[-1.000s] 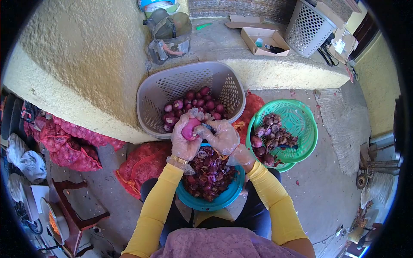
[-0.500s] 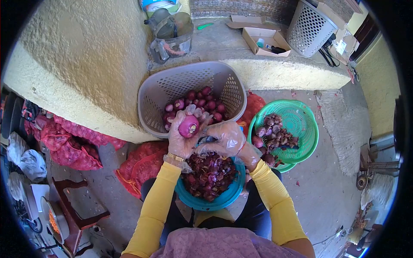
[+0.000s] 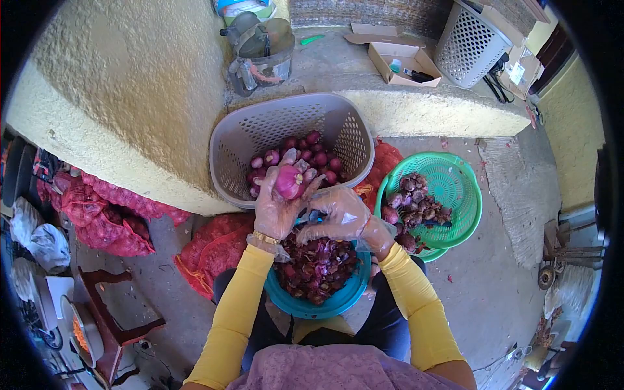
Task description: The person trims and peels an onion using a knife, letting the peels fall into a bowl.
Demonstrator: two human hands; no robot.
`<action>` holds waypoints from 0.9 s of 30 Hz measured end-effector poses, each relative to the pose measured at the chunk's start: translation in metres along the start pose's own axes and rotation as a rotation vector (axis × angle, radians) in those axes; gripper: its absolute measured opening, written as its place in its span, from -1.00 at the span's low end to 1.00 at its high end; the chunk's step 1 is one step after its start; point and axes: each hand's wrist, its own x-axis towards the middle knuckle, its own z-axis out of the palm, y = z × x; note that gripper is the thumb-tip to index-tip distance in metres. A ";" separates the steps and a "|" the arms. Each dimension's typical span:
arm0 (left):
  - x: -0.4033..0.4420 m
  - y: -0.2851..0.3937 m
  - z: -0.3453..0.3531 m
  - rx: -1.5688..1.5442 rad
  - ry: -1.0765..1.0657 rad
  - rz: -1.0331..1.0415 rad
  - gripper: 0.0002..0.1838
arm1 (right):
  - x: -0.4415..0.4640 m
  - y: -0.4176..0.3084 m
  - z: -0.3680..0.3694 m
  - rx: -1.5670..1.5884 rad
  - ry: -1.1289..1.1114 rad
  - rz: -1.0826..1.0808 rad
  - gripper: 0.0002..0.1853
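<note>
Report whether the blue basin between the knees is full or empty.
Not empty: the blue basin holds a broad heap of onion skins; depth unclear.

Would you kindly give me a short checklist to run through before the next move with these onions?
1. Onion held in the left hand: ok.
2. Gloves on both hands: ok.
3. Onion bare of dry skin all round: cannot tell, partly hidden.
4. Dark item at the right hand identifiable: cannot tell.
5. Grey basket upright, just beyond the hands: ok.
6. Teal basin free of loose skins: not ok.
</note>
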 end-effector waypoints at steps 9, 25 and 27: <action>0.003 0.002 -0.001 0.072 -0.074 -0.027 -0.41 | 0.000 0.001 0.002 -0.003 0.333 0.188 -0.63; -0.001 -0.005 -0.003 0.087 -0.070 -0.100 -0.41 | -0.001 0.005 0.007 -0.129 0.319 0.125 -0.59; 0.000 -0.006 0.001 0.088 -0.064 -0.100 -0.41 | -0.001 0.006 0.008 -0.169 0.301 0.124 -0.57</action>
